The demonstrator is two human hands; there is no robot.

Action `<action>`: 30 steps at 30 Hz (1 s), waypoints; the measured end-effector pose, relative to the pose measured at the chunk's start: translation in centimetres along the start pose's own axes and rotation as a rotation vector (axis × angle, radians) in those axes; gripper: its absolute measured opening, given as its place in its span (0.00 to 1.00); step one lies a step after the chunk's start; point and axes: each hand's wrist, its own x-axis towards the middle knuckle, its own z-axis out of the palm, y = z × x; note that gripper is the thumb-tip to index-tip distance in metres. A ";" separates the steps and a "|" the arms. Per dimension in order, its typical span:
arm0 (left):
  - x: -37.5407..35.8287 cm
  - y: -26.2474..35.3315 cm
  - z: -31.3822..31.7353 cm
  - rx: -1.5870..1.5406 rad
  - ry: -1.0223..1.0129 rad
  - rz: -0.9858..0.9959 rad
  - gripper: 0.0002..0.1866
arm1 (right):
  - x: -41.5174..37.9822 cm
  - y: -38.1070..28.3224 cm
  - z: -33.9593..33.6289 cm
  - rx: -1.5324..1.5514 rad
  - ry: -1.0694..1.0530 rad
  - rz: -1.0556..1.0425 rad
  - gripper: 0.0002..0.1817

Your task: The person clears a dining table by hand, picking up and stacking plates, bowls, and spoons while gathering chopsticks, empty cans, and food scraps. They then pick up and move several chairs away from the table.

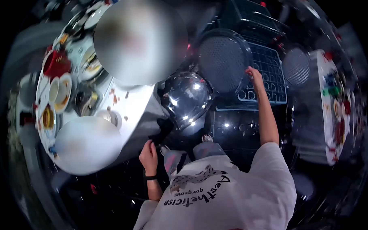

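My right hand (253, 77) is at the right edge of a large round dark tray (222, 63), its fingers curled; whether they grip the rim cannot be made out. Beneath and beside the tray is a blue rack (271, 71) with many compartments. My left hand (148, 153), with a dark band on the wrist, hangs low beside the white-clothed table (129, 111), fingers curled, and what it holds, if anything, is hidden. Between the table and the tray stands a shiny transparent chair back (186, 99).
Used plates, a red pot (56, 64), white bowls (60, 93) and food scraps lie on the left table. Another cluttered table (319, 110) stands at the right, near a second round seat or tray (296, 66). Stacked crates (249, 15) are ahead. Two areas are blurred.
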 end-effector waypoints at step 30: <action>-47.6 -19.2 -27.3 0.345 0.599 -0.829 0.06 | -58.2 -15.0 43.5 -1.005 -1.411 -1.044 0.26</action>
